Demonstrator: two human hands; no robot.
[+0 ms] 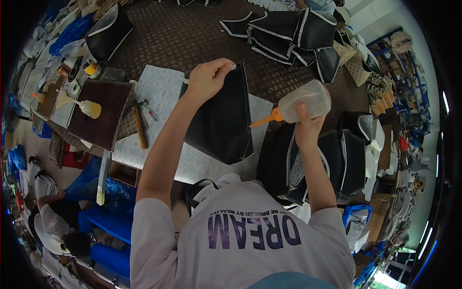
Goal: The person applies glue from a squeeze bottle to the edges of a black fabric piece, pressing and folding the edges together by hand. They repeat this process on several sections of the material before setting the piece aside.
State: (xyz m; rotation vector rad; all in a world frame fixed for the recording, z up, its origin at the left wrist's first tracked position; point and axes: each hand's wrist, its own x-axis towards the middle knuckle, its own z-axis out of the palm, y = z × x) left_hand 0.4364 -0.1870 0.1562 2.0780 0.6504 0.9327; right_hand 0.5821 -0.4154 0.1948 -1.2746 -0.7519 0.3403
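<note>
A black leather-like panel or bag piece [219,120] stands at the middle of the work surface, over a pale patterned sheet [159,82]. My left hand [207,79] is closed on its top edge, with thumb and fingers pinched together. In my right hand [308,125] is a translucent squeeze bottle [305,102], tilted so that its orange nozzle [266,118] points left. The nozzle tip is at the right edge of the black piece; whether it touches cannot be told.
A hammer [140,127] and a dark board [98,113] with a yellow bottle [90,109] lie left. Black pieces are stacked at the back right [293,33] and right [332,159]. Another person [50,224] is at the lower left.
</note>
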